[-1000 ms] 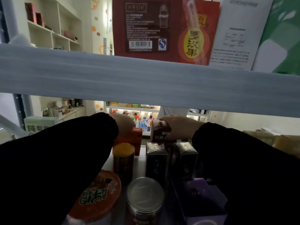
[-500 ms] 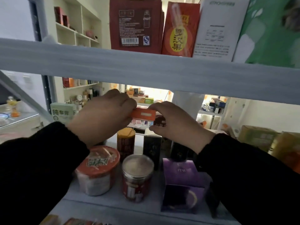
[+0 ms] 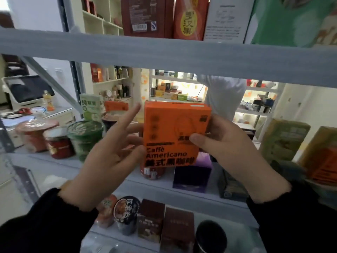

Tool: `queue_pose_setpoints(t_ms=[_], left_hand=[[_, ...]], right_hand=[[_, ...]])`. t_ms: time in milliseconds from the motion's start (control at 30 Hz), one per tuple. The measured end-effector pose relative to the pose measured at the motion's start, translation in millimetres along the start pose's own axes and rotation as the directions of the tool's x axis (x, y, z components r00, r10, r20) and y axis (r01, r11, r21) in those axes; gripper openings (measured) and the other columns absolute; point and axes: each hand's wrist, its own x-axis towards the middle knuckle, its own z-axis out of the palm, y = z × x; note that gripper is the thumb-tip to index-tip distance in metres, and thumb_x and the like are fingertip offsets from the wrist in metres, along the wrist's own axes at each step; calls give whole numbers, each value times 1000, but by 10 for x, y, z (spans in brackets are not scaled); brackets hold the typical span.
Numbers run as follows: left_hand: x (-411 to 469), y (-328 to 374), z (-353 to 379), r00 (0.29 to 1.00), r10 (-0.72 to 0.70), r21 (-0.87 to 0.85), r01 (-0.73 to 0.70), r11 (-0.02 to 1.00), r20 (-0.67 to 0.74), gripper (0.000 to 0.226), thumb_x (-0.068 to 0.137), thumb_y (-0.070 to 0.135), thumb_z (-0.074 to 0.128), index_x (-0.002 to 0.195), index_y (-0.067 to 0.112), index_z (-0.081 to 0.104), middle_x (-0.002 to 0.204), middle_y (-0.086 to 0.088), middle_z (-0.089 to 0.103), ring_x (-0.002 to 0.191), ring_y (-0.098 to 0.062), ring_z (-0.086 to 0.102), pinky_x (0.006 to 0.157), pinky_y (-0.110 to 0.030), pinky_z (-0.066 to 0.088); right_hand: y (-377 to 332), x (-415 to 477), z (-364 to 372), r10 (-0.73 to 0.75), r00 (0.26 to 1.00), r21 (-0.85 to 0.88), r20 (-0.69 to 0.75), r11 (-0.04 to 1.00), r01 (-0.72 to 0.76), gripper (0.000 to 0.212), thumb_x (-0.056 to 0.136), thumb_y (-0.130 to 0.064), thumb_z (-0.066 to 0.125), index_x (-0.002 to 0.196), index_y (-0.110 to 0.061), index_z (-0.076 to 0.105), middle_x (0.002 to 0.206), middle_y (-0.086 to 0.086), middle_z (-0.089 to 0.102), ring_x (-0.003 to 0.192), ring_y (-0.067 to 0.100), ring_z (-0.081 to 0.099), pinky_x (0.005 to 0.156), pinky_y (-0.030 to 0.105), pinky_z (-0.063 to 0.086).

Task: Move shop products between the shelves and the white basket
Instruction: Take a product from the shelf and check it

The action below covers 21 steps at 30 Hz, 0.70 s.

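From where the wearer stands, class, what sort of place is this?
Probably a small shop: grey shelves of packaged goods, an orange coffee box in the right hand, more stocked shelves behind.

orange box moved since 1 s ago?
Yes. The orange box came off the back of the shelf toward the camera: it now covers part of the purple box at the shelf front, gripped by the right hand.

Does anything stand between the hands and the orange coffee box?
Nothing visible does. The right hand grips the orange coffee box by its right edge, the left hand touches its left edge. The white basket is not in view.
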Motion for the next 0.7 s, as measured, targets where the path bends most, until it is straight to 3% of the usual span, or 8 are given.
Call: queue_pose_setpoints(t_ms=[100,200,367,500,567,633,700], left_hand=[[-304,29,186,993,-107,-52,109,993,47,73,92,32,58,146,69,26,132,24,60,115,-15,68,85,-33,61],[-572,-14,354,975,-216,-118,220,968,46,71,93,26,57,144,68,31,131,22,62,116,-15,68,83,-34,62],[-957,-111,622,920,-388,-190,392,900,63,71,94,21,55,148,59,28,136,23,60,113,-17,70,83,-34,62],[-1109,-245,753,887,-451,-207,462,862,101,72,89,23,57,150,52,30,126,33,63,109,-13,71,81,-37,63],[-1148,-322,785,870,-464,-200,490,848,165,81,86,26,64,152,54,26,130,30,61,112,-13,69,83,-38,63],[-1190,-399,804,841,-480,-192,529,826,251,94,83,35,75,153,57,17,143,20,54,119,-7,65,86,-31,61],[-1243,-487,807,807,-477,-177,556,812,349,115,73,53,87,154,60,6,154,11,42,131,-9,57,95,-36,58]], right_hand=[[181,-240,91,82,996,85,23,993,-84,26,91,-32,74,115,-39,69,111,-13,76,104,11,73,89,43,61],[407,-492,187,151,986,145,66,976,-160,26,93,-37,70,118,-44,65,109,-10,76,99,13,75,81,38,64],[691,-868,339,309,948,261,77,911,-318,34,99,-32,62,133,-39,61,107,-7,78,95,13,76,77,32,64],[772,-1100,428,397,913,363,96,840,-404,40,100,-28,59,138,-41,55,105,-4,78,95,18,77,76,36,65],[768,-1229,475,413,903,411,118,808,-423,43,96,-30,60,136,-44,53,109,-2,78,97,22,77,73,37,64],[793,-1363,560,395,903,431,167,795,-427,51,93,-32,64,140,-42,49,118,1,76,100,27,76,70,39,63],[859,-1482,664,394,903,423,170,799,-428,65,86,-44,76,144,-43,47,125,5,72,104,31,74,72,44,63]])
